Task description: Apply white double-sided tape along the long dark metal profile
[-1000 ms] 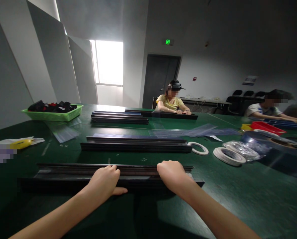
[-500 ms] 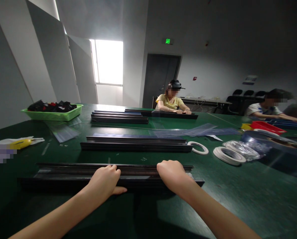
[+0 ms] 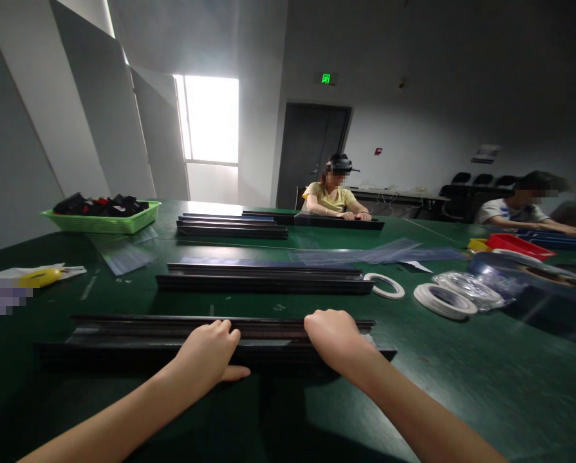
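Across the near part of the green table lies a long black channel-shaped profile (image 3: 138, 350), with a pale strip showing along its inside. My left hand (image 3: 209, 352) is closed over its front wall near the middle, fingers curled inside and thumb along the front. Further right, my right hand (image 3: 333, 337) is closed on the same profile. Its fingertips are hidden, so I cannot see whether they also press on something small inside. Beyond lies a second black profile (image 3: 263, 284), parallel to the first, apart from both hands.
White tape rolls (image 3: 445, 302) and a crinkled clear bag (image 3: 475, 290) lie to the right. Clear plastic strips (image 3: 355, 254) are behind. A green basket (image 3: 99, 224) of black parts and yellow-handled cutters (image 3: 41, 276) lie left. Two people sit opposite.
My left hand has slid slightly to the right along the profile. My right hand and the profile stay practically where they were.
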Available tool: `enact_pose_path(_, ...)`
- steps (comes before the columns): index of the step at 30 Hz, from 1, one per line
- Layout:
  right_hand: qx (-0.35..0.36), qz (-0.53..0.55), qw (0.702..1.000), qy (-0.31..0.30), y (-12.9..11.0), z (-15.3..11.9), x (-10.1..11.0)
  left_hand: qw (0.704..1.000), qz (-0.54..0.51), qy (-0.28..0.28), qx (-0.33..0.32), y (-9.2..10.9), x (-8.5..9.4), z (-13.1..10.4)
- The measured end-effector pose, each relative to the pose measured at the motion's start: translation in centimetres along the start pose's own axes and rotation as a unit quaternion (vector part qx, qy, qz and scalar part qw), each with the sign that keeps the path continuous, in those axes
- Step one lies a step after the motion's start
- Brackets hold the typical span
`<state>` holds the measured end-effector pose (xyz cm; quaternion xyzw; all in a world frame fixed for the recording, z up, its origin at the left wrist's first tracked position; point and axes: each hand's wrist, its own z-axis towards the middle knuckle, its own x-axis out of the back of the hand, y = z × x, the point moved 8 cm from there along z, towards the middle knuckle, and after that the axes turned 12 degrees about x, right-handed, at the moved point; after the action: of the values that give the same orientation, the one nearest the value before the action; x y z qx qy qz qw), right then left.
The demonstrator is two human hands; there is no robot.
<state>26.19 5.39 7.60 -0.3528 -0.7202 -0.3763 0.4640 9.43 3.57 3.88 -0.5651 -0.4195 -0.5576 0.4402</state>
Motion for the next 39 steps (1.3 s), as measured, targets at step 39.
enact_pose_path(39,-0.004,0.003,1.0,-0.002,0.5,-0.5,-0.1,0.992,-0.102,-0.055,0.042,-1.3,0.3,-1.0)
